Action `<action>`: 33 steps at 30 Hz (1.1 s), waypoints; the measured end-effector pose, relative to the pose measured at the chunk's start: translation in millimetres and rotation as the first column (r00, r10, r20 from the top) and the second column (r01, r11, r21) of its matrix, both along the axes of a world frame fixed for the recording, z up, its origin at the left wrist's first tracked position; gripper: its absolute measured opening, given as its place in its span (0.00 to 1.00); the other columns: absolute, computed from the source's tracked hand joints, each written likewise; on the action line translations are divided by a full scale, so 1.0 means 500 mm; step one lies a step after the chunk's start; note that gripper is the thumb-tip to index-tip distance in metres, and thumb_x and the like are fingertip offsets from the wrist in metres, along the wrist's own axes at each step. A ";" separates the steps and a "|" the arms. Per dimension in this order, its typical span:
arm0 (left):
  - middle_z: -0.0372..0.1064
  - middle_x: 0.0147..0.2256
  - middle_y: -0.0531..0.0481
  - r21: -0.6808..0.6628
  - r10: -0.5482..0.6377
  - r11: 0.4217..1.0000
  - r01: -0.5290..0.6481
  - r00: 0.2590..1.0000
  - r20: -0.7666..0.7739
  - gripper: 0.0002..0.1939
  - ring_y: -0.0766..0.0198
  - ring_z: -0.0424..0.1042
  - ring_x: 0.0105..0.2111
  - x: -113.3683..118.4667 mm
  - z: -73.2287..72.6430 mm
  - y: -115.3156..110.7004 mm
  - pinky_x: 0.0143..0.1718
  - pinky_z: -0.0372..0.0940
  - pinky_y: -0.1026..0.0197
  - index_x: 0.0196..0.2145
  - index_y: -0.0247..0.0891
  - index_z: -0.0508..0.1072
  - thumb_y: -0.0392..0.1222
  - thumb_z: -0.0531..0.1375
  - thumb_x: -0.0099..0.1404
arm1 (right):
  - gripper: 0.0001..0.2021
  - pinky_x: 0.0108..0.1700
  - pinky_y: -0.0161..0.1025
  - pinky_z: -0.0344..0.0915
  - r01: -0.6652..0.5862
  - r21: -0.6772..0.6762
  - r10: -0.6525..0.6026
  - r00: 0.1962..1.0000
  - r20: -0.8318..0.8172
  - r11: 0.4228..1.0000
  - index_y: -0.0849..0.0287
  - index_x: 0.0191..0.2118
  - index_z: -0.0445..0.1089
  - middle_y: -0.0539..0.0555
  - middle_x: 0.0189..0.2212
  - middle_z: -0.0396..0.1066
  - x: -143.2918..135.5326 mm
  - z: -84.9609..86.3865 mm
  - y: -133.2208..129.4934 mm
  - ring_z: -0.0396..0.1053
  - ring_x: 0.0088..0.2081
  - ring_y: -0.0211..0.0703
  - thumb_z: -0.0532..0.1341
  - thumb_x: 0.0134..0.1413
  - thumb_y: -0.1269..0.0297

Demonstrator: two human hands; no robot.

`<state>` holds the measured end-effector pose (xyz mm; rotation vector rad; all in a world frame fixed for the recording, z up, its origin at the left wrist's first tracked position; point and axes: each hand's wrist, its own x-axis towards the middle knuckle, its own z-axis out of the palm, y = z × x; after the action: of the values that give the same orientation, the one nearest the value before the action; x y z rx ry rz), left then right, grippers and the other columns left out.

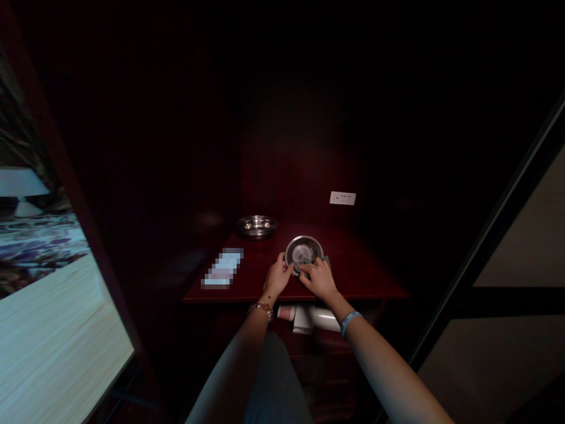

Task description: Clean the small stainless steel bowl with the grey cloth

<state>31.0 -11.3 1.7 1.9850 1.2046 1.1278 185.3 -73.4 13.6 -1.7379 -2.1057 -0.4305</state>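
A round steel bowl [303,242] is held tilted above the dark red shelf [247,282], its inside turned toward me. My left hand [278,275] grips the bowl's left rim, thumb at the near edge. With closed fingers, my right hand [318,278] presses a grey cloth [325,260] against the bowl's near right side; part of the cloth lies inside the bowl. My right palm hides some of the cloth. Farther back on the left sits a small stack of steel bowls [256,226].
A blurred pale sheet-like item [223,268] lies on the shelf's left. White paper cups [326,319] and a pinkish cup [286,312] lie below the shelf. A white socket [342,198] is on the back wall. Dark panels rise at both sides; a light wooden table [53,341] stands left.
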 end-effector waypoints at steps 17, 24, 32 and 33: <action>0.75 0.31 0.50 0.001 0.058 0.998 -0.059 0.984 -0.171 0.12 0.63 0.75 0.31 -0.005 0.018 -0.020 0.33 0.62 0.65 0.42 0.41 0.66 0.47 0.59 0.63 | 0.17 0.50 0.45 0.54 0.004 0.003 -0.004 1.000 -0.021 1.000 0.48 0.52 0.72 0.50 0.49 0.74 0.000 0.000 -0.001 0.61 0.49 0.51 0.52 0.64 0.58; 0.76 0.33 0.49 -0.002 0.058 0.998 -0.060 0.978 -0.199 0.10 0.62 0.75 0.33 -0.005 0.013 -0.014 0.33 0.60 0.65 0.42 0.41 0.66 0.46 0.57 0.64 | 0.17 0.50 0.45 0.54 -0.002 0.002 0.002 1.000 -0.023 1.000 0.47 0.53 0.72 0.50 0.50 0.74 0.001 -0.001 0.000 0.62 0.49 0.50 0.51 0.65 0.58; 0.75 0.32 0.49 -0.015 0.048 0.999 -0.052 0.979 -0.199 0.10 0.62 0.75 0.33 -0.004 0.009 -0.009 0.34 0.61 0.64 0.42 0.41 0.66 0.44 0.58 0.64 | 0.17 0.50 0.45 0.54 -0.006 0.000 0.006 0.999 -0.039 1.000 0.47 0.53 0.72 0.50 0.49 0.74 0.003 -0.004 0.003 0.62 0.48 0.51 0.51 0.65 0.58; 0.75 0.31 0.50 -0.019 0.044 0.999 -0.048 0.981 -0.190 0.10 0.62 0.75 0.33 -0.003 0.009 -0.007 0.35 0.62 0.63 0.42 0.41 0.67 0.44 0.58 0.64 | 0.17 0.50 0.45 0.54 0.003 0.003 -0.003 0.999 -0.036 1.000 0.47 0.53 0.72 0.50 0.49 0.74 0.003 -0.004 0.003 0.62 0.48 0.51 0.51 0.65 0.58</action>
<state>29.4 -15.0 6.2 2.0941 1.3598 0.9585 186.7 -71.9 11.7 -1.7345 -2.0759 -0.4001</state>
